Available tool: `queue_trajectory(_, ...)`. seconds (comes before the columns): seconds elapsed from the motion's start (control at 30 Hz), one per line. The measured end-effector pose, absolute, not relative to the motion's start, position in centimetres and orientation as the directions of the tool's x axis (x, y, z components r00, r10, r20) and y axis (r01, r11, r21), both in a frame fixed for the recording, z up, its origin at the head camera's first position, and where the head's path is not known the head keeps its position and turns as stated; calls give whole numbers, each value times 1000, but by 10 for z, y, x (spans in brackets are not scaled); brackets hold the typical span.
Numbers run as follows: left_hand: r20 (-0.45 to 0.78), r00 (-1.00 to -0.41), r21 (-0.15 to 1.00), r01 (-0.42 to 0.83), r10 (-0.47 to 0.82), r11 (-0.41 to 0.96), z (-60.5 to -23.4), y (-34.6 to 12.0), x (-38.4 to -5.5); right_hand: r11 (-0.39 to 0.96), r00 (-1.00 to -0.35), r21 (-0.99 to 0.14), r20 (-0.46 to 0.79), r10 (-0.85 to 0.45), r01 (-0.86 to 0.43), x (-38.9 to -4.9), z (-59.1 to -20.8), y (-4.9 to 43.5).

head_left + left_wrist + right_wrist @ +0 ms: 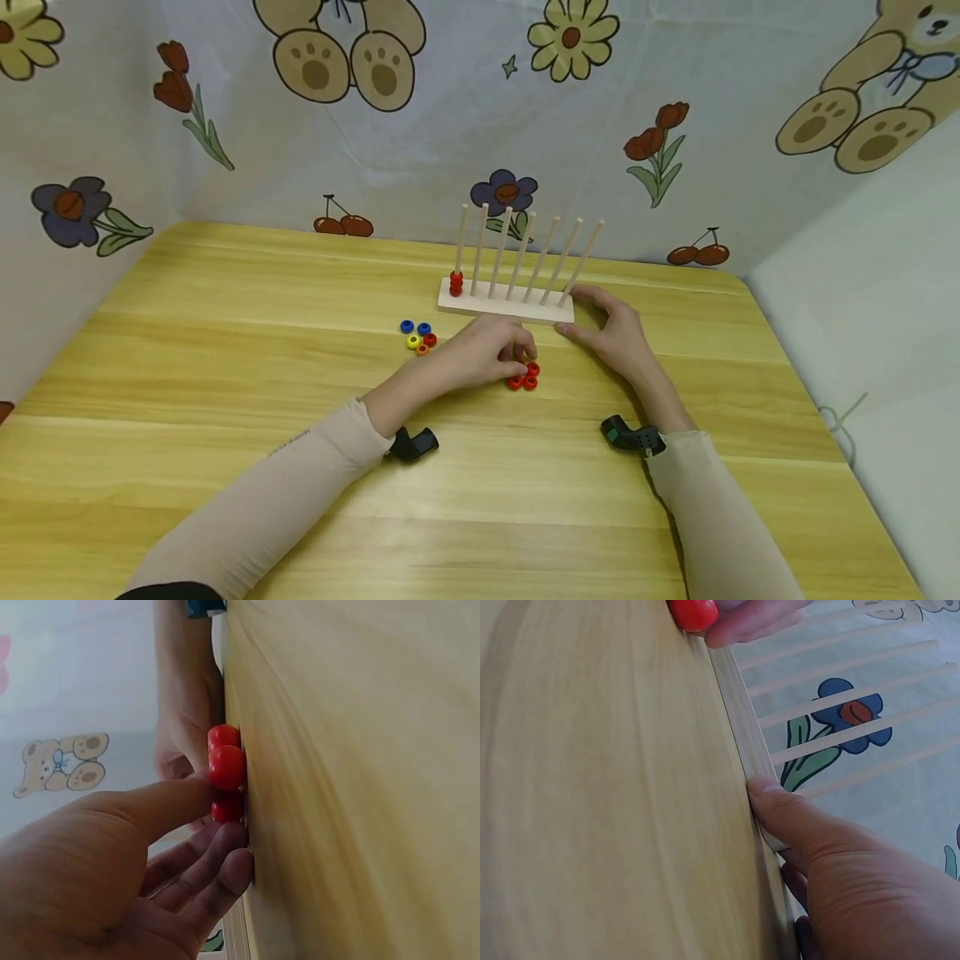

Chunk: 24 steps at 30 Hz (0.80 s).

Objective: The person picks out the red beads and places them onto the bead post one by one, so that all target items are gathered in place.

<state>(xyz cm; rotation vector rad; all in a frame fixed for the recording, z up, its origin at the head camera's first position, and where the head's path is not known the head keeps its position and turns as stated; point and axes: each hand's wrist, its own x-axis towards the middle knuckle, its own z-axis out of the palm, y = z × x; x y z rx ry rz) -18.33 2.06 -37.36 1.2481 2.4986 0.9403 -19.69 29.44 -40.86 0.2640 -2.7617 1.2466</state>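
My left hand (491,354) is at a small cluster of red beads (531,383) on the table, in front of the wooden peg rack (506,308). In the left wrist view, its thumb and curled fingers close around one red bead (227,808), with other red beads right beside the thumb. My right hand (615,333) grips the right end of the rack's base, thumb along the front edge and fingers behind, partly hidden. The rack stands upright with several thin pegs. A short stack of red beads (456,284) sits on its leftmost peg; the other pegs are bare.
Left of my left hand lies a loose group of beads: two blue (407,327), one yellow (413,342), one red (430,340) and one orange (422,350). A patterned cloth (450,150) hangs behind the wooden table (247,375). Dark wrist cameras (414,446) are on both wrists.
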Motion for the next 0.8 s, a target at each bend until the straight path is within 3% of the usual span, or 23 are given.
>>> queue_trajectory(0.47, 75, -677, 612, 611, 732, 502, -376, 18, -185, 660, -978, -722, 166, -126, -207, -198, -410, 292)
queue_trajectory(0.8, 94, -670, 569, 643, 736, 513, -375, 19, -186, 656, -978, -726, 167, -123, -206, -196, -408, 293)
